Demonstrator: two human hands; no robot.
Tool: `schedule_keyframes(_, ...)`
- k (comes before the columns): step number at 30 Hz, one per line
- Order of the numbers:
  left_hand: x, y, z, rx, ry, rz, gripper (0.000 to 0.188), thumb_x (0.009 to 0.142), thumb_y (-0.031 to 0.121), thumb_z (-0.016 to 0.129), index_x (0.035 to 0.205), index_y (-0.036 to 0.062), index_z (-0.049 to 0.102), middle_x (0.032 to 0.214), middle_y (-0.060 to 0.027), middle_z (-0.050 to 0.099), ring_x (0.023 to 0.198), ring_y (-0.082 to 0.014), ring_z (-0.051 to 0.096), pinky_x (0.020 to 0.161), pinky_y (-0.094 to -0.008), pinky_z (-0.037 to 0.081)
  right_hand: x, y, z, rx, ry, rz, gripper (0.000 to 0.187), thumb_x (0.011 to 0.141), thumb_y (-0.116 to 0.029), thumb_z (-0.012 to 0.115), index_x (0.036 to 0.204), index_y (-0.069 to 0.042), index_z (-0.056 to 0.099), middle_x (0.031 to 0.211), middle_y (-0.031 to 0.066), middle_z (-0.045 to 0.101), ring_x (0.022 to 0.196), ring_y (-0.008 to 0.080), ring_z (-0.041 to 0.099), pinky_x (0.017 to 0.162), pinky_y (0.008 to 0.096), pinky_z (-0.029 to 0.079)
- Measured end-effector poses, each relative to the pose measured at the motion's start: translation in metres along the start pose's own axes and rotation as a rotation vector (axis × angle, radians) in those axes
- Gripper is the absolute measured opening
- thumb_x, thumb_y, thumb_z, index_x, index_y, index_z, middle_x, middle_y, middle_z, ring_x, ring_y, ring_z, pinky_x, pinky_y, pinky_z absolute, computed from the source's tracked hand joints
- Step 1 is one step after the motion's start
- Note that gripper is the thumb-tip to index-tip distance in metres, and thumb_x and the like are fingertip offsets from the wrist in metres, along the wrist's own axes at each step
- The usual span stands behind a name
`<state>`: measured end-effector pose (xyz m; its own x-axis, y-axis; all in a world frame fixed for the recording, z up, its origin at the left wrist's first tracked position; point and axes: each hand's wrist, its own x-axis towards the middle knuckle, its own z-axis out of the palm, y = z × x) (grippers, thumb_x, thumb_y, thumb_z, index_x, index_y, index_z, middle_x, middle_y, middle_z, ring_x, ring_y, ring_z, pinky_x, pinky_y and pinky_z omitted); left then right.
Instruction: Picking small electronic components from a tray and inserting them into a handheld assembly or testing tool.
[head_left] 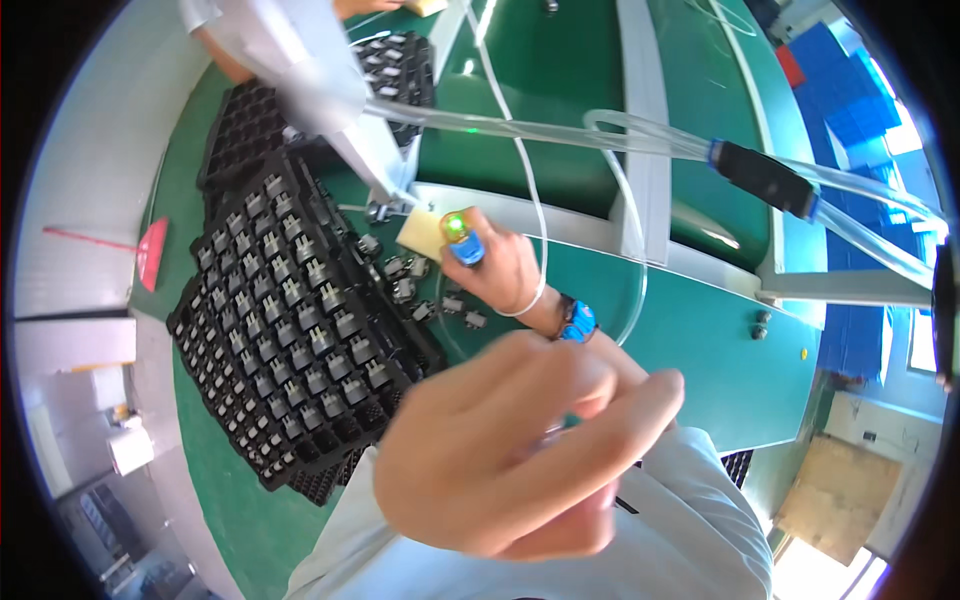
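Note:
My left hand (500, 450) is raised close to the camera, its fingers curled and pressed together. A small shiny bit shows between them, too hidden to name. Farther off, my right hand (505, 270), with a blue watch on its wrist, is closed on a small blue piece (466, 249) with a bright green spot at its top. A pale yellow block (422, 232) lies beside those fingertips. Several loose small grey metal parts (403, 290) lie on the green table just left of the right hand. More such parts stand in rows in a black tray (372, 330).
A second black tray (240, 130) lies behind the first. A white upright bar (370, 150) rises by the trays. Clear tubes (600, 140) with a black joint (765, 180) cross overhead. At the top, another person's hand (365, 8) is partly visible. Blue boxes (840, 80) are stacked at the right.

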<state>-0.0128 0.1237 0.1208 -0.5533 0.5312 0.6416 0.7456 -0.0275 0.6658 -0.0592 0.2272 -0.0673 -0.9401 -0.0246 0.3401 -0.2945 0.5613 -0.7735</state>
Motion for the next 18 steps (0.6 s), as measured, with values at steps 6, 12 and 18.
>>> schedule_keyframes(6,-0.017,0.015,0.016,0.104,-0.277,-0.069,0.049,0.052,0.0,0.058,0.1,-0.0041,0.048,0.084,-0.0136,0.046,0.066,-0.0233,0.045,0.062,-0.0285,0.041,0.002,-0.018,0.014,0.003,-0.033,-0.026,0.031,0.072,-0.022,0.065,0.093,-0.005,0.049,0.067,0.0187,0.058,0.062,0.04,0.056,0.053,0.0428,0.046)
schedule_keyframes(12,-0.021,0.026,0.037,0.132,-0.166,0.027,0.053,0.051,0.0,0.058,0.101,-0.0037,0.044,0.093,-0.017,0.045,0.07,-0.0255,0.045,0.065,-0.0305,0.041,0.001,-0.013,0.008,-0.01,-0.019,-0.059,0.03,0.074,-0.022,0.063,0.095,-0.006,0.048,0.064,0.0192,0.058,0.06,0.0405,0.056,0.052,0.0435,0.046)
schedule_keyframes(18,-0.031,0.039,0.051,-0.058,-0.445,0.004,0.046,0.067,-0.005,0.059,0.109,-0.0002,0.042,0.088,-0.0136,0.041,0.078,-0.0238,0.046,0.071,-0.0317,0.04,-0.002,-0.01,0.01,0.014,-0.009,-0.086,0.031,0.075,-0.022,0.062,0.096,-0.006,0.047,0.064,0.0188,0.058,0.059,0.04,0.056,0.053,0.0445,0.045)
